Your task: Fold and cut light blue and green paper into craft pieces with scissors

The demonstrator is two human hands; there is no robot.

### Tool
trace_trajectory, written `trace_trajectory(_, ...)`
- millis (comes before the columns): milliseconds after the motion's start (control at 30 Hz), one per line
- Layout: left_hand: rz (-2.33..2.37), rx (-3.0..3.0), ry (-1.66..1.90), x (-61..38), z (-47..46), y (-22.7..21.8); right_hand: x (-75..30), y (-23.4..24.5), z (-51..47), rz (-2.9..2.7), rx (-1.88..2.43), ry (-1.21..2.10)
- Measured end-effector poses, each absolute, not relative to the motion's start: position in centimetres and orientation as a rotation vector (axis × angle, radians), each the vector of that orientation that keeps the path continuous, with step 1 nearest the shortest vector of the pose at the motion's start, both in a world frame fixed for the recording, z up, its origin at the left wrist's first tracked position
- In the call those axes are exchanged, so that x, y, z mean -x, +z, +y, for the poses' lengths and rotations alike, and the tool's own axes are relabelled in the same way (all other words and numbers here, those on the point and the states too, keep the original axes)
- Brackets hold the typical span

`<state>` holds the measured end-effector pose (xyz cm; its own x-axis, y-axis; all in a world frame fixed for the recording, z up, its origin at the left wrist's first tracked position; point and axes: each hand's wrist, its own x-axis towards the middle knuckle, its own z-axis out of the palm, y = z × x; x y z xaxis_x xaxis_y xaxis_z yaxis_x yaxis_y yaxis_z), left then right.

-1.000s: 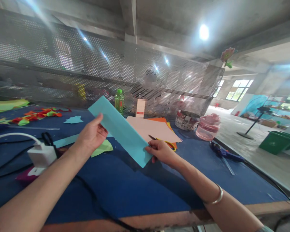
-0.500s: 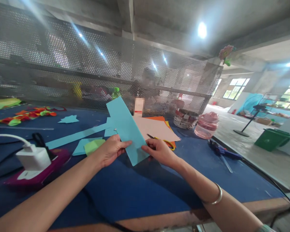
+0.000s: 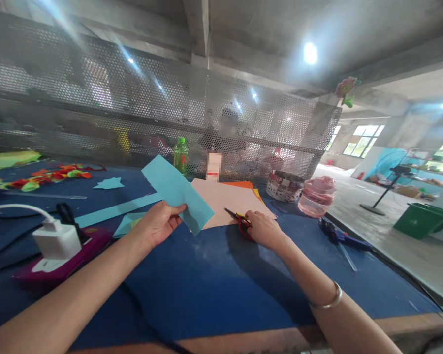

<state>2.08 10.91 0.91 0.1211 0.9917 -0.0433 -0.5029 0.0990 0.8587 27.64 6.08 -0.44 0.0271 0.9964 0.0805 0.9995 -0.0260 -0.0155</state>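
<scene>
A folded-looking piece of light blue paper point(image 3: 177, 187) is pinched between the thumb and fingers of my left hand point(image 3: 160, 225), tilted above the table. My right hand point(image 3: 264, 228) has its fingers closed on the handles of a pair of scissors point(image 3: 242, 227), whose blades point left over a pale pink sheet point(image 3: 221, 199). Part of the handles is hidden under my fingers. Orange and yellow sheets point(image 3: 241, 185) show beneath the pink one. Left of the held paper lies a long blue strip point(image 3: 114, 210), with small cut blue pieces point(image 3: 123, 227) partly behind my left arm.
A white charger point(image 3: 57, 242) sits in a purple power strip point(image 3: 92, 246) at left. Blue star shapes point(image 3: 109, 183) and colourful scraps point(image 3: 51, 177) lie beyond. A green bottle point(image 3: 180, 156), a woven basket point(image 3: 284, 187), a pink jug point(image 3: 316, 196) and a glue gun point(image 3: 345, 237) stand or lie around.
My right hand has let go of the blue paper and moved right onto the scissors. My left hand has brought the paper left and tilted it flatter.
</scene>
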Motion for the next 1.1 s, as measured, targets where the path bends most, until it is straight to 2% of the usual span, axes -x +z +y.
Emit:
trace_trajectory(300, 0.742, -0.722, 1.356, -1.6, 11.4, 1.2, -28.0, -0.3, 6.7, -1.939, 2.047, 0.000)
trace_trajectory(367, 0.743, -0.720, 1.379, -1.3, 11.7, 1.4, -27.1, -0.1, 6.4, -1.862, 1.813, 0.293)
trace_trajectory(500, 0.780, -0.666, 1.431, -0.7, 12.0, 2.0, -24.8, 0.7, 5.0, -1.729, 1.259, 1.163)
trace_trajectory(567, 0.775, -0.633, 1.449, -0.5, 12.0, 2.3, -24.0, 1.1, 4.1, -1.696, 1.088, 1.338)
trace_trajectory(767, 0.752, -0.623, 1.449, 0.0, 12.1, 2.6, -23.3, 0.7, 3.1, -1.770, 0.794, 1.489)
trace_trajectory(900, 0.748, -0.630, 1.445, 0.2, 12.1, 2.7, -22.8, 0.2, 2.7, -1.728, 0.754, 1.629)
trace_trajectory(1100, 0.736, -0.645, 1.429, 0.2, 12.1, 2.6, -22.5, 0.3, 2.4, -1.806, 0.675, 1.577)
